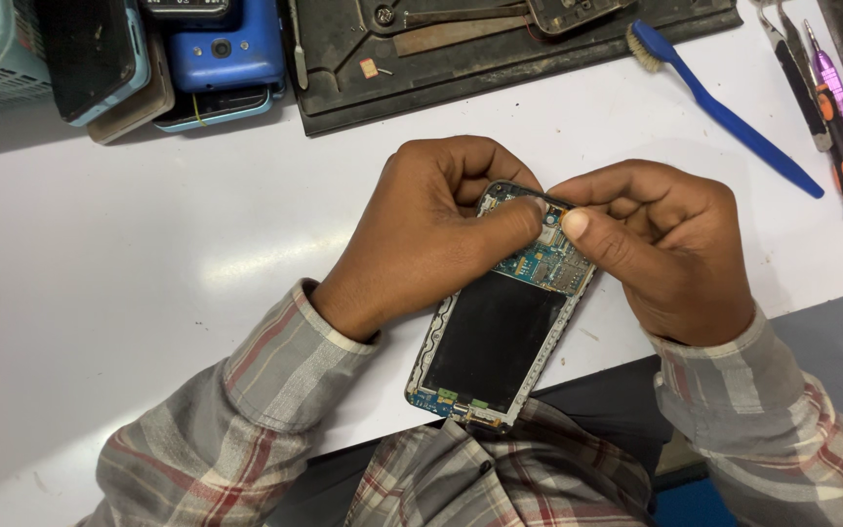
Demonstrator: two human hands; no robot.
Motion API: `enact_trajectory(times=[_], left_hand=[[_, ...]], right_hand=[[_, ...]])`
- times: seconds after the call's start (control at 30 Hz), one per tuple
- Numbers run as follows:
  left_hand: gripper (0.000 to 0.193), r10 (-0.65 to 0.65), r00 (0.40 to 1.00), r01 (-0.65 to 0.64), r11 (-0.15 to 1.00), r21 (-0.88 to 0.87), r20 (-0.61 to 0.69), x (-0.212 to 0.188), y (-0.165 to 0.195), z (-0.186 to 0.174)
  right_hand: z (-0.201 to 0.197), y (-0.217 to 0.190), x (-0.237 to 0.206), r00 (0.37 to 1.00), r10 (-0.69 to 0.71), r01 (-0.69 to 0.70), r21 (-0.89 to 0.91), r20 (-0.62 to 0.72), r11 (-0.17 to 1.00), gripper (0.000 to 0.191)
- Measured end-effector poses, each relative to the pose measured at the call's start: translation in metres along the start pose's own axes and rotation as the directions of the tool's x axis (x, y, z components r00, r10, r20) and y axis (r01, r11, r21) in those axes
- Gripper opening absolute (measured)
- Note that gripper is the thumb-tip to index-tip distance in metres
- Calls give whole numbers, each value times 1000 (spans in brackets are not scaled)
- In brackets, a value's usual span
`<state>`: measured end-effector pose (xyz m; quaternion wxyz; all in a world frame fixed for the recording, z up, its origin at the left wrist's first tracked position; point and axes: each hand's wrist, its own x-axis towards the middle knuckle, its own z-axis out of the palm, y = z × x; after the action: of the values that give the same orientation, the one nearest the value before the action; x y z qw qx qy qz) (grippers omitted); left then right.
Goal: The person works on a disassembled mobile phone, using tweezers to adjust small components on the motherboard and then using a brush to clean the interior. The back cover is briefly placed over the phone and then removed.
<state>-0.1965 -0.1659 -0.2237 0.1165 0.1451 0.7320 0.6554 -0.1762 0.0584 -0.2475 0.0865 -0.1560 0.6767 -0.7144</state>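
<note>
white counter (129, 254) fills most of what we see, with a dark work mat (500, 59) at the far edge, a stack of old phones (197, 59) at the far left, and a blue brush (724, 107) and a few screwdrivers (831, 107) off to the far right.

we have an opened phone (495, 337) lying tilted on the near edge of the counter, its back off, the dark battery area facing up and the blue circuit board (548, 262) bare at the top end. our left hand (421, 234) wraps over the top left corner of the phone, thumb pressed across the board. our right hand (665, 244) comes in from the other side, its fingers pinched together on something small at the top edge of the board, just where the two thumbs meet; what is pinched is too small for us to tell. both hands are closed tight on the phone, none of the fingers spread.

we judge the risks to be these: the bottom end of the phone hangs over the counter edge above our lap, so a hard tug could tip it off. pulling at an angle could tear a thin cable or bend a connector, and a tiny part that pops loose could be lost on the white counter or fall into our clothes.
</note>
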Motion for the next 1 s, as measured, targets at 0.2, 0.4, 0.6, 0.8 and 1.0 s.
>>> enact_trajectory(times=[0.2,0.4,0.6,0.8,1.0], left_hand=[[22,-2,1000,2,999,38,-9,-6,10,2],[21,-8,1000,8,1000,23,3,-15,18,8],[18,11,1000,-11,1000,-8,5,-26,-16,19],[18,-30,999,33,996,-77,30,-31,-28,24],[18,-63,998,64,996,-61,19,-32,-30,31]], right_hand=[[1,-10,-7,1000,15,-14,22,-9,1000,21],[2,-17,-17,1000,23,-23,12,-15,1000,21],[5,12,-30,1000,26,-26,11,-9,1000,21],[2,25,-41,999,33,-33,8,-9,999,21],[0,25,-44,999,37,-37,16,-2,999,22]])
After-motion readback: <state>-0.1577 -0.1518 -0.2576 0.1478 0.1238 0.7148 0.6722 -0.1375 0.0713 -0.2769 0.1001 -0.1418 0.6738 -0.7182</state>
